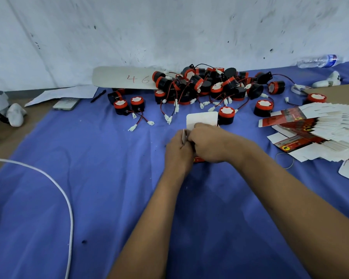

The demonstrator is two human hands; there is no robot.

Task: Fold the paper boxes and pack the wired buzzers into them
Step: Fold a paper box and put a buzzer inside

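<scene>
A paper box (pixel 201 122) sits at the middle of the surface (pixel 113 178), held between both hands; its white top flap stands open away from the person, a white side flap shows at the left, and a strip of its red printed side shows below the hands. What is inside it cannot be seen. The left hand (pixel 178 151) curls around the box's left side, thumb and fingers pinching the side flap. The right hand (pixel 208 143) grips the box from the right, its fingers curled over the opening.

Just beyond the box to the right stands a single buzzer (pixel 226 115), black with a red rim and white top. Farther back lies a heap of wired buzzers (pixel 206 85), their red and black wires ending in white plugs spread on the blue cloth. Two more buzzers (pixel 129 106) stand together to the left of the heap.

To the right, a fanned stack of flat boxes (pixel 318 131) lies unfolded, red and white with a yellow-and-black emblem; the print is too small to read. Behind the heap a white board (pixel 123 78) bears "46" in red handwriting. At the far left edge lie a sheet of paper (pixel 65 94), a phone (pixel 66 104) and a black pen (pixel 98 96). A plastic water bottle (pixel 318 61) lies on its side at the far right. A white cable (pixel 54 184) curves across the near left.
</scene>
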